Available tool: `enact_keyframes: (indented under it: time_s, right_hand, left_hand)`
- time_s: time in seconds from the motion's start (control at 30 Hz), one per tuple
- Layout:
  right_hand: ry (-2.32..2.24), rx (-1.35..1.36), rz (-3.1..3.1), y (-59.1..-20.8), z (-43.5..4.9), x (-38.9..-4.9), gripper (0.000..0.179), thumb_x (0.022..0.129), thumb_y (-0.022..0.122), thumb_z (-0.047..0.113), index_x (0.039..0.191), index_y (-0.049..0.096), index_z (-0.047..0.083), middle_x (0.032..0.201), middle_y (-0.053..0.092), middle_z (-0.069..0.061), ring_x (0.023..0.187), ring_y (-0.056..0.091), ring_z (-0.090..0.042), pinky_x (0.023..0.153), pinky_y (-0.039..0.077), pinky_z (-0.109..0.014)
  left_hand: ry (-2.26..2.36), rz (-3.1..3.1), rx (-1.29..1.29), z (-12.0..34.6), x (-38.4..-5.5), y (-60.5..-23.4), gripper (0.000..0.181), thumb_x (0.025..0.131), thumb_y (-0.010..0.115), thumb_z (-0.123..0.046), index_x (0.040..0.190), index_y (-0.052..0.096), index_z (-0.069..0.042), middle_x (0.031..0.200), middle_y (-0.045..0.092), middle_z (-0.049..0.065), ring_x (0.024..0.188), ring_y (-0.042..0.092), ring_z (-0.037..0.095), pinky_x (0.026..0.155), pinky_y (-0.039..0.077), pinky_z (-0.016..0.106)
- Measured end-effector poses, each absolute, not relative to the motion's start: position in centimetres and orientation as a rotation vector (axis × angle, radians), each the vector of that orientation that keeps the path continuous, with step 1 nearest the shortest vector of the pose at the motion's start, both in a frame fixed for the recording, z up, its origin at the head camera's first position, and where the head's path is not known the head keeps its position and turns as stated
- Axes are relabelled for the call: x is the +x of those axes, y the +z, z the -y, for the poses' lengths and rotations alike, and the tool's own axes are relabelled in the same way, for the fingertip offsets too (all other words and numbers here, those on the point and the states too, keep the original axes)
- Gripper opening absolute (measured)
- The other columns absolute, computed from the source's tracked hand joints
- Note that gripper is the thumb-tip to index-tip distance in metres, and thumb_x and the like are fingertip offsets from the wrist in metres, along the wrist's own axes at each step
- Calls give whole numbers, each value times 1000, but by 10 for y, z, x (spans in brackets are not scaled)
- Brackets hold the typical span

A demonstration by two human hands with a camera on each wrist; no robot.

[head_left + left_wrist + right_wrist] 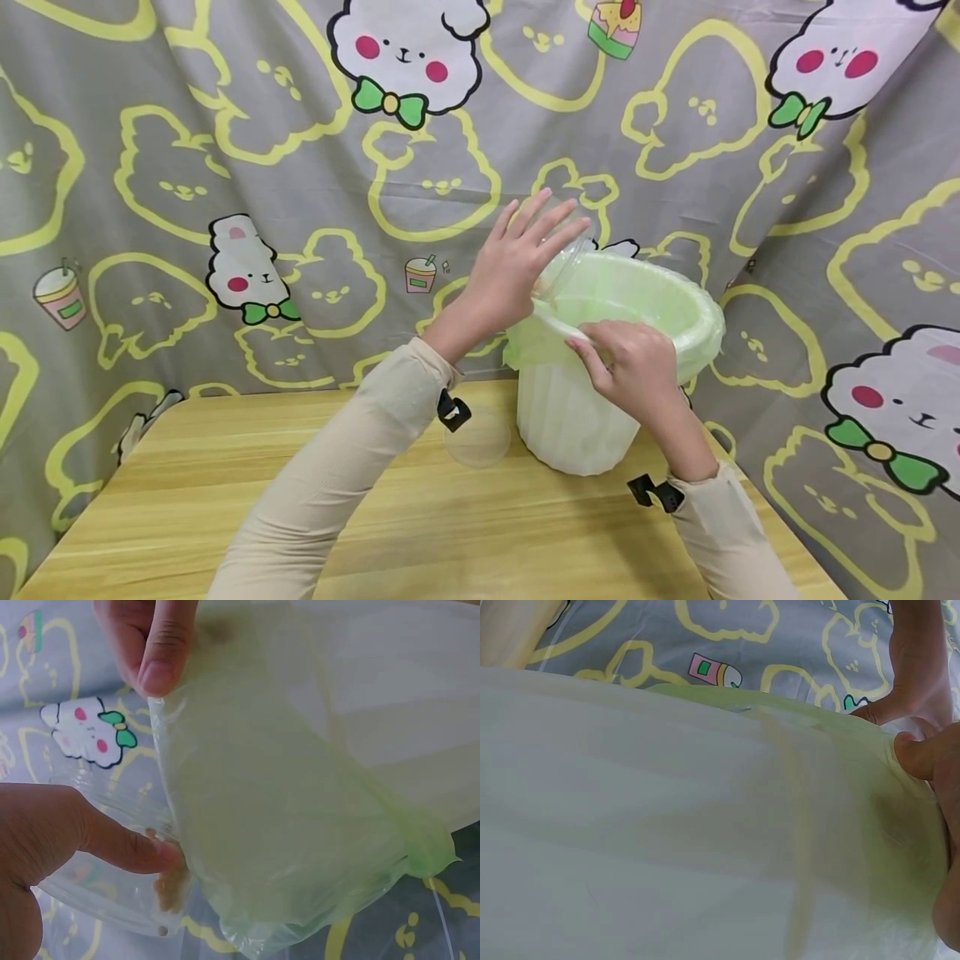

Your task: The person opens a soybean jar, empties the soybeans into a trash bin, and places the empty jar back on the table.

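Note:
A white trash can (570,421) stands on the table, lined with a pale green plastic bag (701,354) folded over its rim. My left hand (504,271) holds a clear plastic container (101,896) tipped on its side at the left of the can's mouth, thumb along its wall. Small light-brown pieces (172,885) lie near the container's edge, by the thumb tip. With my right hand (637,367) I grip the near rim of the can through the bag, thumb outside and fingers over the edge.
A clear round lid (477,437) lies flat on the wooden table (420,525), left of the can. Close behind the table hangs a grey curtain (315,192) with cartoon prints, and it continues along the right side.

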State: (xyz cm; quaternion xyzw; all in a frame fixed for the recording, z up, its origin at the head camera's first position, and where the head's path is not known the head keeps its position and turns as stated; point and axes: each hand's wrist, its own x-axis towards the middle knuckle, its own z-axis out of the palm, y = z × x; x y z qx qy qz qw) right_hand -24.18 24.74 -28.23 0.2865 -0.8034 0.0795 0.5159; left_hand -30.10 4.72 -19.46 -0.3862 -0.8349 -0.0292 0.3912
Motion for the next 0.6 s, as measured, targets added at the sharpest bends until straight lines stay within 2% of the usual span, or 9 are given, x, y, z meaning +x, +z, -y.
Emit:
enact_keyframes:
  time_s: [0.2,0.43,0.6]
  right_hand:
    - [185,688,1920,-284,-248,-241,55,105,49,49,91,79,5,77,77,-10,54,66,-26,48,52,-41]
    - [186,685,1936,-283,-248,-242,58,106,46,51,90,79,6,76,77,-9,53,65,-24,49,52,-41]
    - [191,686,1930,-283,-247,-242,57,106,46,51,89,78,7,73,75,-8,51,63,-23,48,50,-41]
  left_hand:
    - [-29,2120,-991,-49,-298,-195,91,80,68,8,159,37,-24,168,29,0,159,16,27,130,14,48]
    - [-3,2111,-1014,-52,-296,-196,90,81,67,8,158,38,-25,168,30,-1,159,16,27,131,11,46]
    - [35,2102,-1016,-54,-294,-195,93,78,70,7,159,36,-26,168,30,-1,159,16,27,130,15,48]
